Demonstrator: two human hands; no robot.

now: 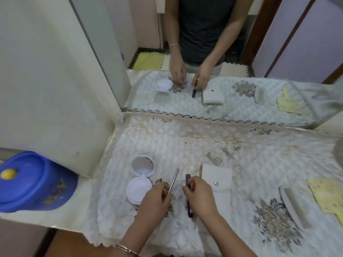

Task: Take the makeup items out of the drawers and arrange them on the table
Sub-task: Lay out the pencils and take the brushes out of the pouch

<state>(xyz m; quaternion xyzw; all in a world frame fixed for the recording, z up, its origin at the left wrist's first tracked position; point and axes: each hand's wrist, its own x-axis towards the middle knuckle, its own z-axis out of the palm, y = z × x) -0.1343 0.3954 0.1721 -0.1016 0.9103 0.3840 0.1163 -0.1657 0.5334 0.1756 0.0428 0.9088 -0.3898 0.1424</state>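
A thin bangle point(126, 248) on the left wrist is the nearest thing to the camera, at the bottom edge. From there the two forearms go up and come close together over the quilted cloth point(259, 154) that covers the table.

The left hand point(155, 198) is curled, and its thumb and fingers pinch the lower end of a thin pink pencil point(174, 179). The pencil points up and a little to the right, away from the body, and its far end is in the air. The right hand point(200, 195) is also curled. It pinches a dark tube point(189, 201) near the top end, and the lower end seems to rest on the cloth.

I think the step now is to lay these two items down in the row. To do it well, each one should go down flat, side by side, in the bare place between the compact point(140, 179) and the pouch point(218, 179), and not roll.

The compact lies open just left of the pencil, mirror up. The white pouch is just right of the right hand. A comb point(293, 208) and a yellow card point(326, 195) lie further right. Behind the table, a mirror point(213, 52) shows the same hands.
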